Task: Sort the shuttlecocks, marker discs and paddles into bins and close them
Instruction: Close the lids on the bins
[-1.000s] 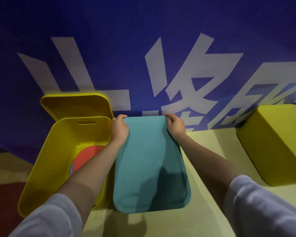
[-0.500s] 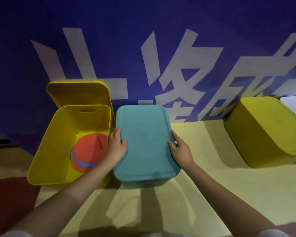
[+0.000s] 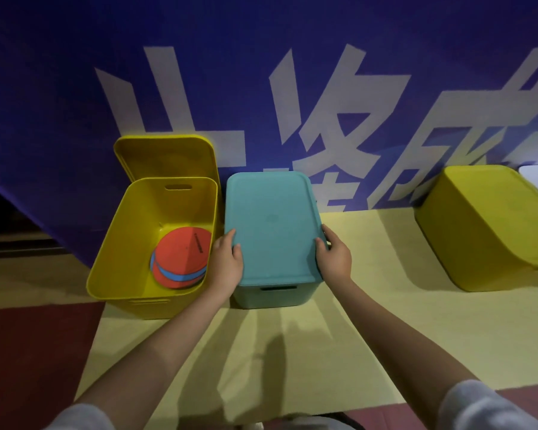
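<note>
Head view: my left hand and right hand grip the flat teal plastic lid by its side edges, seated on the teal bin, beside an open yellow plastic bin holding stacked orange-and-blue marker discs.

- A big dark blue wall banner with large white characters stands behind.
- The pale yellow floor mat meets dark red flooring.
</note>
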A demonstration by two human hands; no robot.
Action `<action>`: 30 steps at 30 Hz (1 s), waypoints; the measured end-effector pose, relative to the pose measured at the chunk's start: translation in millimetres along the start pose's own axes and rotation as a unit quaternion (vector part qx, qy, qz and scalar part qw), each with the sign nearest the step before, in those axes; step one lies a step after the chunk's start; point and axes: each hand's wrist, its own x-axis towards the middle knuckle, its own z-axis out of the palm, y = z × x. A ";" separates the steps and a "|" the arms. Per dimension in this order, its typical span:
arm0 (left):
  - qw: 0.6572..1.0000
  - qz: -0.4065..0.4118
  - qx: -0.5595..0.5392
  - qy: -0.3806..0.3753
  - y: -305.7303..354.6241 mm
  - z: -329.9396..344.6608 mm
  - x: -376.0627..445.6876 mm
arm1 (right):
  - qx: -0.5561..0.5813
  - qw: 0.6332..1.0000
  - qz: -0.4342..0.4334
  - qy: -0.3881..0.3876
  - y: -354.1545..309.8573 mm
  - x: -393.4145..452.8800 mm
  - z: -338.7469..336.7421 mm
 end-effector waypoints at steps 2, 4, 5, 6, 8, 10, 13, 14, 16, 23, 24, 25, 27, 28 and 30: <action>1.000 0.002 0.021 0.009 2.5 -0.9 -3.6 | -0.039 0.999 -0.020 -0.008 5.2 2.3 1.1; 0.998 0.004 0.059 0.008 6.8 -1.0 -7.5 | -0.133 0.989 -0.068 -0.015 9.0 7.6 1.1; 0.997 0.008 0.079 -0.002 10.0 -3.2 -8.2 | -0.191 0.976 -0.103 -0.014 8.7 11.3 0.6; 0.995 0.013 0.093 -0.018 13.2 -7.2 -7.6 | -0.237 0.962 -0.136 -0.007 7.9 14.8 0.4; 0.994 0.026 0.101 -0.035 18.7 -21.9 -0.9 | -0.258 0.950 -0.177 0.006 1.1 23.4 -0.6; 0.995 0.038 0.092 -0.008 22.1 -42.5 7.9 | -0.193 0.965 -0.175 -0.012 -13.8 31.9 0.5; 0.998 0.020 0.044 0.038 21.1 -79.4 25.6 | -0.104 0.979 -0.163 -0.067 -43.9 37.6 11.0; 0.998 0.018 0.035 0.043 17.1 -91.6 34.8 | -0.088 0.979 -0.169 -0.076 -54.8 38.8 15.8; 0.998 0.011 0.027 0.052 4.8 -116.2 57.2 | -0.060 0.977 -0.187 -0.082 -77.5 41.2 28.1; 0.996 -0.035 0.032 0.077 -37.6 -203.3 142.5 | -0.020 0.973 -0.210 -0.091 -168.3 58.4 93.9; 0.996 -0.037 0.030 0.075 -42.0 -213.0 153.3 | -0.017 0.973 -0.211 -0.096 -181.2 62.0 105.3; 0.996 -0.037 0.024 0.076 -46.2 -220.8 163.8 | -0.019 0.972 -0.209 -0.101 -193.1 65.7 117.0; 0.996 -0.039 0.005 0.076 -51.7 -232.1 181.9 | -0.029 0.972 -0.204 -0.114 -212.7 72.1 138.6; 0.996 -0.042 -0.002 0.074 -53.6 -235.2 189.1 | -0.033 0.970 -0.209 -0.121 -219.0 74.6 148.6; 0.997 -0.039 -0.022 0.069 -57.7 -238.0 201.0 | -0.035 0.965 -0.228 -0.124 -225.7 78.0 167.7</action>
